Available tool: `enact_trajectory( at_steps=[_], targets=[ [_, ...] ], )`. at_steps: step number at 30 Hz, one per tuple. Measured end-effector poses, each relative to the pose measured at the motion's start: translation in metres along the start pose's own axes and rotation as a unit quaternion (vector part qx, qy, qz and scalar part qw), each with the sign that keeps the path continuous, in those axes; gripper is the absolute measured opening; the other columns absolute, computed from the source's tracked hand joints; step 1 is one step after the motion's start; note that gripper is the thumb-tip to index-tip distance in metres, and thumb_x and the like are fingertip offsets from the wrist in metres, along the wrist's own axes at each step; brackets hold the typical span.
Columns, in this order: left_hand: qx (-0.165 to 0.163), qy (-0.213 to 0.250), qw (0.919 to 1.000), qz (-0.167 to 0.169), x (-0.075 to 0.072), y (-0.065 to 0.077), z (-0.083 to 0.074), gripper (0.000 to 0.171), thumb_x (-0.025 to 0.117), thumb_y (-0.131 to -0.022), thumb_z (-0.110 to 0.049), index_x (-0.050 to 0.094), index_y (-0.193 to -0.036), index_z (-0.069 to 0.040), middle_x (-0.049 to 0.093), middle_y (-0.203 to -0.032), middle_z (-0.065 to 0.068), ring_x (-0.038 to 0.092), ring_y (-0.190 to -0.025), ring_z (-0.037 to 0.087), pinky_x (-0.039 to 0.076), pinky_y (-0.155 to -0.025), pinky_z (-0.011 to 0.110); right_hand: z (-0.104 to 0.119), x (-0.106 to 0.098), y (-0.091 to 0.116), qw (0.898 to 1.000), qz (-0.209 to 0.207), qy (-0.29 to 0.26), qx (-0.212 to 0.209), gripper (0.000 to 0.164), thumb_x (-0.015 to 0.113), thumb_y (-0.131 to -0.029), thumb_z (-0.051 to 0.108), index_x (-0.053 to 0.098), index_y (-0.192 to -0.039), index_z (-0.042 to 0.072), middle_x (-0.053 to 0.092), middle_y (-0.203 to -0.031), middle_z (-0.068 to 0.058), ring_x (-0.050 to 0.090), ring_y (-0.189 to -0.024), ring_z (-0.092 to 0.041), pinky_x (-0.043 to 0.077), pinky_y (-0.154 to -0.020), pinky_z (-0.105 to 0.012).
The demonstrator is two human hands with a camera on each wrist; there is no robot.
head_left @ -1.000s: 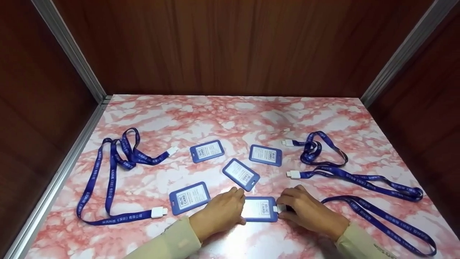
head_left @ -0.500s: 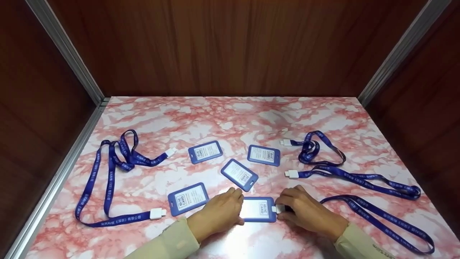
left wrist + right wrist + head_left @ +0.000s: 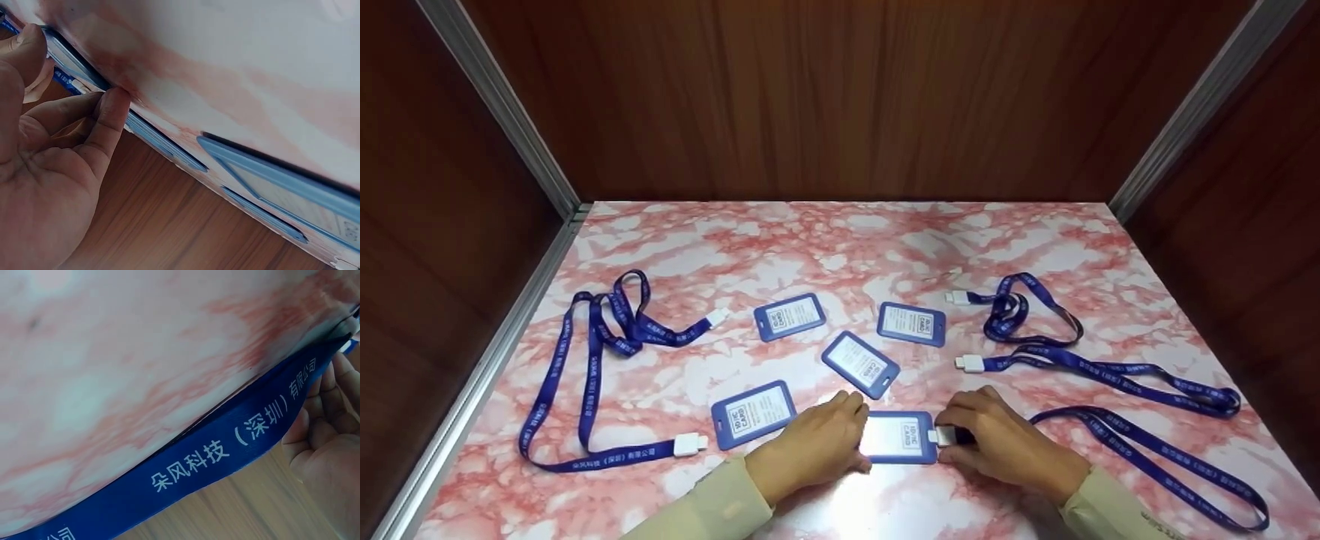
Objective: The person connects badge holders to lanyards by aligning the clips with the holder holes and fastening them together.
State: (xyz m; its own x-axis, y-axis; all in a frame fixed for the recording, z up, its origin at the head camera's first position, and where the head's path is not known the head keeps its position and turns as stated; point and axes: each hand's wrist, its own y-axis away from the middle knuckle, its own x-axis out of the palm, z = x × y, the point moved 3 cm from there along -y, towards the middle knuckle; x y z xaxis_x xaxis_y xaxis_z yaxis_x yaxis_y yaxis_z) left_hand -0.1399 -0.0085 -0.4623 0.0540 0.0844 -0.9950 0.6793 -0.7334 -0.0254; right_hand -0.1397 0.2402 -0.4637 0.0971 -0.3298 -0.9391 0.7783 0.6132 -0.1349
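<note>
A blue plastic-framed card holder with a printed white insert [image 3: 894,435] lies flat on the pink-and-white marbled surface [image 3: 840,244], between the two hands. The left hand [image 3: 819,442] pinches its left end, fingers bent over the frame. The right hand [image 3: 997,441] pinches a white plastic clip [image 3: 946,436], whose tip meets the holder's right end; whether it is hooked in or only laps over the frame cannot be told. From the clip's lanyard, a printed dark-blue fabric strap [image 3: 225,439] loops away to the right of the holder.

The likeliest trouble is the tip missing or catching the frame, because the right fingers hide much of the clip. A hard push could also skid the holder along the surface if the left pinch loosens. Just beyond the holder, an angled blue card holder [image 3: 860,364] sits close enough for the left knuckles to knock. Farther right and beyond, a second blue lanyard with its own white clip [image 3: 1069,361] might snag if the right wrist swung outward. A twisted strap could turn the clip askew.
</note>
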Motion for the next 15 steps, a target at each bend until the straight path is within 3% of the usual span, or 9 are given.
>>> enact_trajectory(
  at_steps=[7, 15],
  targets=[
    [-0.002, 0.014, 0.9993, -0.035, -0.004, 0.007, 0.007, 0.062, 0.068, -0.081, -0.053, 0.060, -0.116, -0.003, 0.052, -0.101, 0.002, 0.047, -0.086, 0.013, 0.049, -0.074, 0.027, -0.002, -0.004, 0.000, 0.999, -0.032, -0.005, -0.011, 0.034, 0.078, -0.075, 0.044, 0.072, -0.101, 0.023, 0.060, -0.100, 0.008, 0.045, -0.090, -0.008, 0.039, -0.077, -0.032],
    [0.005, -0.018, 0.9965, -0.081, -0.010, 0.014, 0.015, 0.053, 0.067, -0.083, -0.052, 0.061, -0.107, -0.004, 0.050, -0.092, 0.002, 0.045, -0.080, 0.014, 0.048, -0.070, 0.027, -0.007, -0.008, 0.002, 0.999, -0.047, 0.005, 0.000, 0.034, 0.076, -0.076, 0.048, 0.072, -0.100, 0.024, 0.061, -0.101, 0.008, 0.045, -0.092, -0.010, 0.038, -0.080, -0.034]
  ],
)
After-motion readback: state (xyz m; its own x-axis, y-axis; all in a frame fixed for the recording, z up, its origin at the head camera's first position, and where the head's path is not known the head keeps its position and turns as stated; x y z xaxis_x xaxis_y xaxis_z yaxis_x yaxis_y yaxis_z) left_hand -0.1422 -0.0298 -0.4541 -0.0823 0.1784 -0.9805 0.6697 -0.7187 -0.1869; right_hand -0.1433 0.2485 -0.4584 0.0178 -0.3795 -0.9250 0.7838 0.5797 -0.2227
